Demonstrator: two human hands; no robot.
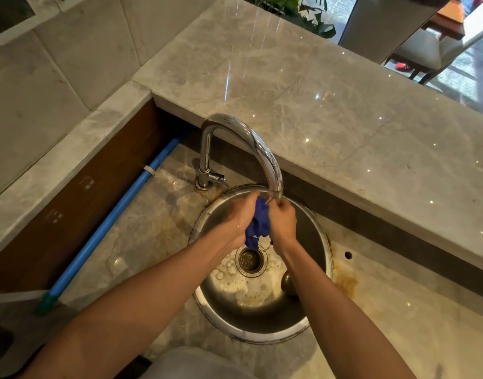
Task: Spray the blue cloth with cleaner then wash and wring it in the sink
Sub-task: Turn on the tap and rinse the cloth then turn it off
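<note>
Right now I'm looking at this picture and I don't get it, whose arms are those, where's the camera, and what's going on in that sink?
There is no machine here. A person wears a wide-angle camera on the head, looking forward and down, so the two bare arms coming in from the bottom are the person's own. The left hand and the right hand are both closed around a bunched blue cloth, held under the spout of a curved chrome tap. Below them is a round metal sink set in a stained marble counter, with a drain strainer and some foam in the bowl. A blue pipe runs along the left.
</note>
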